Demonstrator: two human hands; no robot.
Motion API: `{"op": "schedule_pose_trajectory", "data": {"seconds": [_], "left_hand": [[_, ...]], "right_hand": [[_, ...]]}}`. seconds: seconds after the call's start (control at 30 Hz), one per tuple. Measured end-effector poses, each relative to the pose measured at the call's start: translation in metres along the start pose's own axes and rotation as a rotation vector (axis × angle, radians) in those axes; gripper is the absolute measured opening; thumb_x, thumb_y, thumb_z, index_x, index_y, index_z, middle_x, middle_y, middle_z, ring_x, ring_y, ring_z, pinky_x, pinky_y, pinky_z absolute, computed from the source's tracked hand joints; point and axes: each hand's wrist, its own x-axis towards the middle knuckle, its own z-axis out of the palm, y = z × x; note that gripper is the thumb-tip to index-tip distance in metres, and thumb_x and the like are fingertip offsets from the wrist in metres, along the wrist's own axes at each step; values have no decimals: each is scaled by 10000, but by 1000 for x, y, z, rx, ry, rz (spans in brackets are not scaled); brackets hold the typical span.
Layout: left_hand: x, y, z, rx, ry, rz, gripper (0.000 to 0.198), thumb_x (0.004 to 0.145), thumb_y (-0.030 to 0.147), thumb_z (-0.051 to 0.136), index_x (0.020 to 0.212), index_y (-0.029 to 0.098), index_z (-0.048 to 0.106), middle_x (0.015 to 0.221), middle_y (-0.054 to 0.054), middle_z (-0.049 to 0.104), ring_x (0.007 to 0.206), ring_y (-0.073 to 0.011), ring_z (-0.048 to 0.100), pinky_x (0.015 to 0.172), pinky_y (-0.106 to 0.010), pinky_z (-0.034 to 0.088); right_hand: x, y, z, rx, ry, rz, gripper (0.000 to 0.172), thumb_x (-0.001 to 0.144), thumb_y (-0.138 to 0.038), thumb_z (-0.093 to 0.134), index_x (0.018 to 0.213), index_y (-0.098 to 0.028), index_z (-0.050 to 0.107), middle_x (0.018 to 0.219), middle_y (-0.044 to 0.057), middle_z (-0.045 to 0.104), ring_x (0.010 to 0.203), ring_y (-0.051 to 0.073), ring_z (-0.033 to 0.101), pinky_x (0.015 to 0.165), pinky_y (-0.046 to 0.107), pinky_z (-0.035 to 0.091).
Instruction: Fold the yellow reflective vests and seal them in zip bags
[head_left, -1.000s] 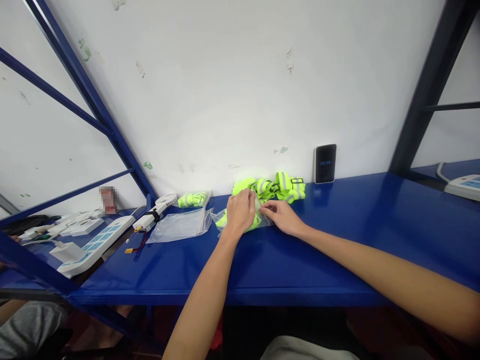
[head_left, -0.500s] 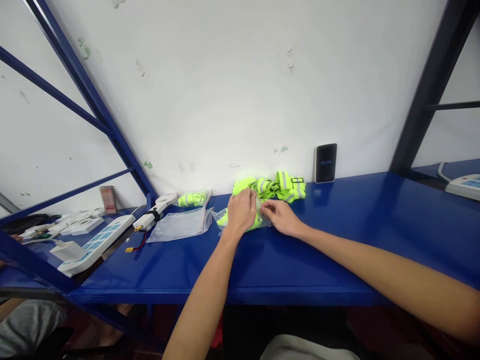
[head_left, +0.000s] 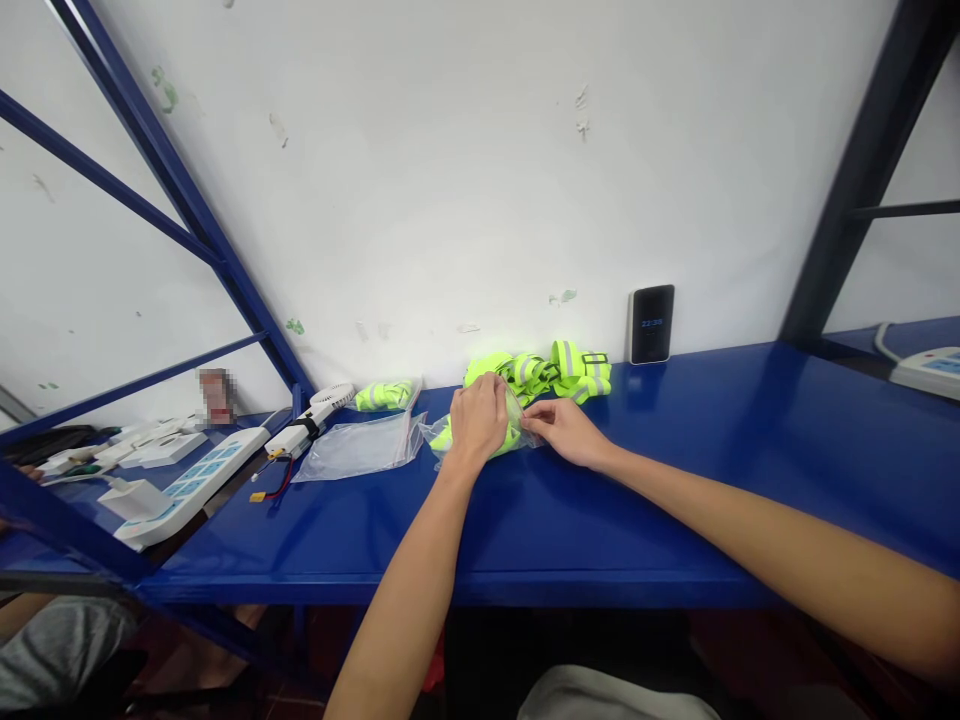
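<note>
A clear plastic bag (head_left: 514,438) with a folded neon-yellow reflective strap inside lies on the blue table (head_left: 600,500). My left hand (head_left: 480,413) lies over the bag, fingers curled down on its upper edge. At the bag's right end, my right hand (head_left: 564,430) pinches the edge between thumb and fingers. Just behind my hands is a loose heap of neon-yellow reflective straps (head_left: 574,372) with black buckles. To the left lie a flat clear plastic bag (head_left: 360,447) and a bagged neon-yellow strap (head_left: 384,396).
A device with a lit clock screen (head_left: 651,324) leans against the wall. On the left are a white handheld fan (head_left: 319,410), a connector with red and black wires (head_left: 274,490) and a power strip (head_left: 199,485). Another person's grey-clad leg (head_left: 64,655) shows lower left.
My left hand has shifted slightly left along the bag's edge. The right hand keeps its pinch at nearly the same spot.
</note>
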Motion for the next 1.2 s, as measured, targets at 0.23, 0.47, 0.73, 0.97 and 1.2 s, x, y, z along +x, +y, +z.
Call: {"op": "schedule_pose_trajectory", "data": {"seconds": [0.23, 0.47, 0.73, 0.97, 1.2], "left_hand": [[1, -2, 2, -10, 17, -8, 184, 985, 267, 349, 932, 214, 516, 959, -35, 683, 875, -204, 632, 764, -319, 387], [0, -2, 2, -39, 24, -13, 183, 986, 262, 343, 947, 218, 516, 975, -36, 683, 904, -202, 629, 768, -316, 394], [0, -2, 3, -26, 6, 2, 175, 986, 269, 357, 955, 214, 520, 972, -37, 683, 905, -201, 633, 785, -315, 404], [0, -2, 5, -23, 6, 20, 178, 988, 271, 349, 968, 216, 517, 979, -41, 681, 911, -199, 631, 790, -313, 405], [0, -1, 4, -20, -14, 5, 180, 985, 267, 356, 980, 213, 527, 992, -51, 679, 925, -203, 631, 806, -317, 411]], "right_hand": [[-1, -3, 3, -187, 60, -63, 198, 816, -307, 544, 742, -156, 649, 674, 38, 645, 593, 168, 552, 587, 283, 422], [0, -2, 4, -132, 50, -70, 211, 823, -335, 541, 763, -157, 637, 715, 41, 653, 646, 178, 574, 625, 286, 438], [2, 5, 2, -80, 39, -54, 241, 799, -376, 586, 768, -150, 663, 711, 48, 655, 667, 194, 591, 635, 300, 451], [1, 4, 1, -73, 20, -43, 237, 801, -374, 587, 775, -148, 655, 727, 50, 658, 664, 186, 578, 636, 297, 451], [1, 3, 5, -149, 35, -57, 199, 820, -341, 546, 764, -162, 612, 691, 27, 633, 610, 160, 534, 593, 272, 418]]}}
